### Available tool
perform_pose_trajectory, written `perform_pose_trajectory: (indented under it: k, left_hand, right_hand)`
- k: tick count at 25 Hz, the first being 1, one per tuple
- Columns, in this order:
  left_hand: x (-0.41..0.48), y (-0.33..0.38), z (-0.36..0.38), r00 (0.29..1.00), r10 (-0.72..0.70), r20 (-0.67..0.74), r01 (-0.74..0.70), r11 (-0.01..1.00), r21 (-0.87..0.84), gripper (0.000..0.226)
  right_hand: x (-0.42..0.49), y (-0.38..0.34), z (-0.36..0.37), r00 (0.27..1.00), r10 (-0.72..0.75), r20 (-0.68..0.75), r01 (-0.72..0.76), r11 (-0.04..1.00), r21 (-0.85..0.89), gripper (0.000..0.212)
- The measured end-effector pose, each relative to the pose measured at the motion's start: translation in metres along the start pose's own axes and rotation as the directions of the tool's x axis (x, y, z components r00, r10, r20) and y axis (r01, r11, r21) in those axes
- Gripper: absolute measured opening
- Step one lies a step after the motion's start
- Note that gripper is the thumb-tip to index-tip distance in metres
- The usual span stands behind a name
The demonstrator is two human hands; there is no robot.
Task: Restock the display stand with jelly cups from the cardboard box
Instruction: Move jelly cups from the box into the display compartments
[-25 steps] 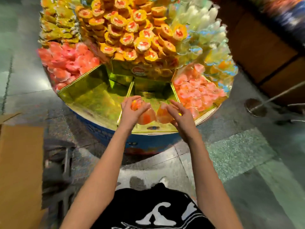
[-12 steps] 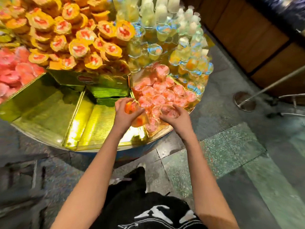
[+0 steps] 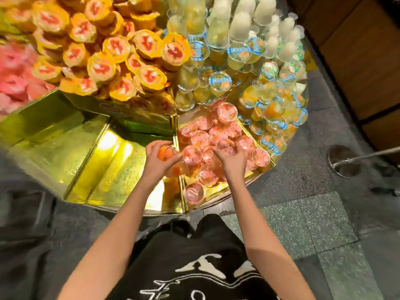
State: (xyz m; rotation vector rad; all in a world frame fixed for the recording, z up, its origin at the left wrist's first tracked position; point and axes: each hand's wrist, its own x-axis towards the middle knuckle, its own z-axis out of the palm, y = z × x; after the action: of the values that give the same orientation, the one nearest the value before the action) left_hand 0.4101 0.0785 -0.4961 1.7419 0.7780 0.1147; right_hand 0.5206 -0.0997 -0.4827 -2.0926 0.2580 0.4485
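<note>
Two hands at the display stand [image 3: 112, 169]. Left hand [image 3: 158, 162] grips orange jelly cups [image 3: 168, 151] over the gold divider [image 3: 174, 126]. Right hand [image 3: 233, 159], just beside, curls fingers round pink jelly cups [image 3: 192, 153] heaped in one compartment under it and beyond its fingertips.

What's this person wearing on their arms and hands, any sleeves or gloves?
No sleeves show: both forearms are bare. The left hand and right hand wear no gloves, and no watch or ring is visible. The black garment below has a white print.
</note>
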Motion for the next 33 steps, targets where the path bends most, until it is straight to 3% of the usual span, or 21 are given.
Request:
perform_pose_trajectory:
  k: [4,13,21,33]
  left_hand:
    - [0.014,0.006,0.005,0.994,-0.041,-0.106,0.038,0.999,-0.034,0.044]
    - [0.014,0.018,0.028,0.946,-0.104,-0.307,0.084,0.993,-0.078,0.046]
    - [0.02,0.021,0.03,0.931,-0.141,-0.337,0.122,0.99,-0.077,0.047]
    - [0.027,0.011,0.034,0.943,-0.183,-0.279,0.164,0.982,-0.09,0.048]
  right_hand:
    - [0.033,-0.023,0.026,0.996,-0.08,0.046,0.082,0.996,-0.035,0.085]
    - [0.093,-0.047,0.065,0.986,-0.076,0.15,0.088,0.994,-0.071,0.081]
    - [0.099,-0.042,0.08,0.986,-0.152,0.071,0.163,0.966,-0.198,0.074]
    - [0.102,-0.047,0.085,0.995,-0.059,-0.084,0.059,0.998,-0.003,0.089]
